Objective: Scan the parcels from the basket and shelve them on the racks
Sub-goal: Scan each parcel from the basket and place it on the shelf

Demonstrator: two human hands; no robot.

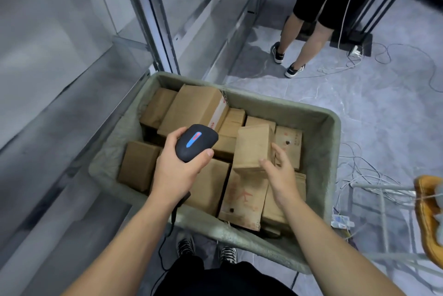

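A grey-green basket (318,127) stands in front of me, filled with several brown cardboard parcels. My left hand (177,166) grips a black handheld scanner (196,142) with a blue and red light on top, held above the parcels. My right hand (279,171) holds a small brown parcel (253,147) by its near right corner, thumb on its front edge and fingers on its right side. That parcel sits tilted above the others. A larger parcel (194,108) with red-printed tape lies at the far side of the basket.
Grey metal racks (153,19) run along the left, their shelves bare. Another person's legs (306,39) stand ahead on the grey floor. Loose white cables (359,171) lie right of the basket. A metal frame with an orange part (429,211) is at the right edge.
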